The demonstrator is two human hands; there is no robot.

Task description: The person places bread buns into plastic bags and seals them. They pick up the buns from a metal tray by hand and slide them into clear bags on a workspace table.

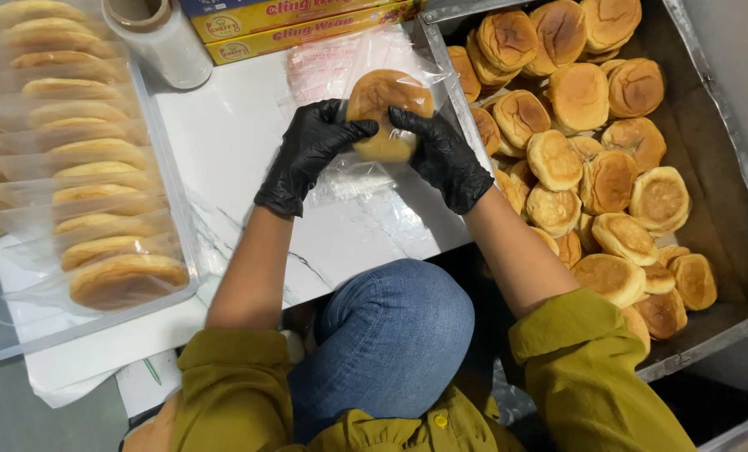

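Big metal tray (725,243) fills the right of the frame, steel walls dull and scuffed, heaped with bare round buns (579,96), golden-brown and smooth-topped; its lower right floor shows bare metal. Its left rim runs straight down the upper middle, just beside the hands. The white marbled bench (223,142) spans the centre, glossy, with grey veins, and there's open surface left of the hands and below them to the bench's near edge. On the left, a clear plastic tray (169,201) holds a neat column of bagged buns (127,280), each in shiny film, the tray's right wall marking off that open strip. Top of frame: yellow-and-blue flat cartons (299,21) lie along the far edge, a roll of clear film (161,38) standing beside them. Now the centre: one bun (386,105), round and matte, sits inside a crinkly clear bag (349,172), held up over the bench at upper middle. Left hand (307,155) in a black glove, fingers clamped on the bun's left edge; right hand (445,159), gloved too, fingers pinched on its right edge through the film.
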